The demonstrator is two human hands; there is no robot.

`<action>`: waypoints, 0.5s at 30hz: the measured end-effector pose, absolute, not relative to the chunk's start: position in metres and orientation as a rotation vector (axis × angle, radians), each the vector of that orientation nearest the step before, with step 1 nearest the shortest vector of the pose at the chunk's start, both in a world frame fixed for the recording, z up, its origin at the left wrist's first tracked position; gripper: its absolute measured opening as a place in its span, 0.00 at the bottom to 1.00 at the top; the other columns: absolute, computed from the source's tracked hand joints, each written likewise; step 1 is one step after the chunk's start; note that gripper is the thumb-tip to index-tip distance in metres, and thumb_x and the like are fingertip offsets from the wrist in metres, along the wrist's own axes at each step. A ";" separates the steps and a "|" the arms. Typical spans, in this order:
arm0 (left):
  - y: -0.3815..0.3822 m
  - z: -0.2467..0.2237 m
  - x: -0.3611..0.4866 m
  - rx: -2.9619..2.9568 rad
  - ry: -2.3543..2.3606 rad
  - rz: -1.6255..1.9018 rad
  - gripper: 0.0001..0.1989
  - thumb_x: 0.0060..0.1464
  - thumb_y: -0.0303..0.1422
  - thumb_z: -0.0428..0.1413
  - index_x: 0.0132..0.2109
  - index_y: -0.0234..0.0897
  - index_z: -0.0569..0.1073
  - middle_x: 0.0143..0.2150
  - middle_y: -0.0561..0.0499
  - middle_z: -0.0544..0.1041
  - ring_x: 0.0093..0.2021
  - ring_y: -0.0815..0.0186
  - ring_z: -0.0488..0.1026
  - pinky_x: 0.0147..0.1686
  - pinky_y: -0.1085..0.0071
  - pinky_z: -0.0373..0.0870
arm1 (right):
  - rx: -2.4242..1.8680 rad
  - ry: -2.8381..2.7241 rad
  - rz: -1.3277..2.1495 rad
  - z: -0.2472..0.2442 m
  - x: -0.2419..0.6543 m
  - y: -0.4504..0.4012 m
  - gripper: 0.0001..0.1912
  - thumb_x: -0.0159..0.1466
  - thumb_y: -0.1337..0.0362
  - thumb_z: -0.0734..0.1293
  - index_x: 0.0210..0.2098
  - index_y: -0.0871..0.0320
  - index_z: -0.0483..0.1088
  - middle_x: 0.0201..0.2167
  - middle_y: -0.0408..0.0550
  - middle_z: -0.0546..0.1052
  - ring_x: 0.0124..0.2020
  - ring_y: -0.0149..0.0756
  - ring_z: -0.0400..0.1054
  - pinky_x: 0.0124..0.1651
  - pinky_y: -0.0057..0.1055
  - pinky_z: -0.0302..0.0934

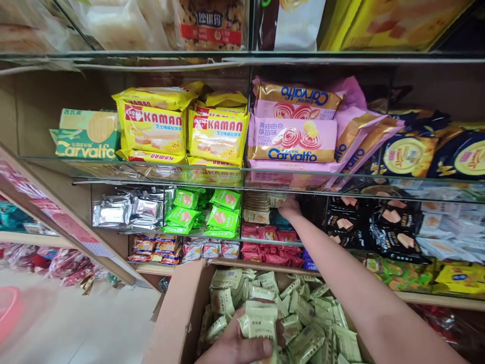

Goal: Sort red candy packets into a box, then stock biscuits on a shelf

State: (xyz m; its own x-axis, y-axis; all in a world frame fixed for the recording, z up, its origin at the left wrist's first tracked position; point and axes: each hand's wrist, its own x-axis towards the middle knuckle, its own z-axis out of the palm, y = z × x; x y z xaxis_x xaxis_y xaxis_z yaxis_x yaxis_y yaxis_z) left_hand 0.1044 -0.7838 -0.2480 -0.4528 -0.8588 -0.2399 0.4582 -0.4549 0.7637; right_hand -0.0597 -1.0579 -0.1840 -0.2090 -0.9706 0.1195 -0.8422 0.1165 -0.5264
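Note:
My left hand [242, 338] is closed around pale green wrapped snack packets [261, 323], held above an open cardboard box [178, 308]. Loose packets of the same kind [306, 346] fill that box. My right hand [291, 208] reaches into the lower glass shelf, its fingers closed at a pale packet [278, 201] and partly hidden. Beside it stands a neat stack of matching packets [257, 207], lined up in the compartment.
Bright green packets [223, 215] and silver ones [113, 212] lie left of the stack; black packets [397, 217] lie right. Red packets [269, 253] sit below. Overhead, a glass shelf edge [212, 174] carries yellow wafer packs [151, 129] and pink cookie packs [295, 136].

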 end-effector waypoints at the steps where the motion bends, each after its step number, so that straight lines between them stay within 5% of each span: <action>1: -0.785 -0.248 0.104 0.820 -0.755 -1.957 0.27 0.34 0.32 0.63 0.45 0.34 0.67 0.39 0.45 0.75 0.40 0.58 0.70 0.38 0.67 0.63 | -1.829 2.113 -0.744 -0.177 -0.059 -1.052 0.22 0.49 0.73 0.65 0.45 0.68 0.61 0.40 0.63 0.71 0.43 0.46 0.66 0.40 0.34 0.61; 5: -0.793 -0.244 0.099 0.876 -0.530 -1.869 0.24 0.36 0.33 0.62 0.44 0.33 0.69 0.37 0.44 0.76 0.39 0.56 0.72 0.40 0.62 0.64 | -2.057 1.906 -0.882 -0.151 -0.060 -0.990 0.12 0.54 0.69 0.62 0.40 0.61 0.67 0.43 0.55 0.71 0.47 0.42 0.62 0.48 0.32 0.56; 8: -0.797 -0.236 0.094 0.859 -0.457 -1.812 0.26 0.38 0.32 0.62 0.47 0.34 0.67 0.37 0.44 0.76 0.39 0.56 0.72 0.42 0.61 0.64 | -2.112 1.514 -1.013 -0.160 -0.064 -0.908 0.08 0.58 0.63 0.60 0.36 0.54 0.68 0.35 0.46 0.73 0.36 0.35 0.67 0.40 0.29 0.60; 12: -0.803 -0.223 0.082 0.876 -0.527 -1.749 0.22 0.41 0.32 0.60 0.46 0.33 0.69 0.40 0.44 0.76 0.40 0.58 0.72 0.42 0.64 0.65 | -1.614 1.101 -0.842 -0.207 -0.065 -0.822 0.19 0.52 0.58 0.66 0.42 0.55 0.64 0.31 0.45 0.71 0.29 0.34 0.66 0.29 0.29 0.62; 15: -0.806 -0.219 0.071 0.904 -0.550 -1.745 0.19 0.44 0.37 0.58 0.44 0.32 0.70 0.39 0.44 0.76 0.39 0.60 0.72 0.40 0.67 0.66 | -1.335 1.048 -0.917 -0.233 -0.064 -0.803 0.15 0.52 0.57 0.67 0.37 0.57 0.66 0.26 0.42 0.70 0.26 0.31 0.63 0.28 0.27 0.61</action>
State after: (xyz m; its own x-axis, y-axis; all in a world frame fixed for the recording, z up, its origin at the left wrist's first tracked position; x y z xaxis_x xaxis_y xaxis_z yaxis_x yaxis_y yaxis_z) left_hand 0.0712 -0.8060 -0.2189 -0.1680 -0.9357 -0.3103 0.5885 -0.3477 0.7299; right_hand -0.0640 -0.8029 -0.2330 0.2958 -0.9531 -0.0644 -0.0628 0.0479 -0.9969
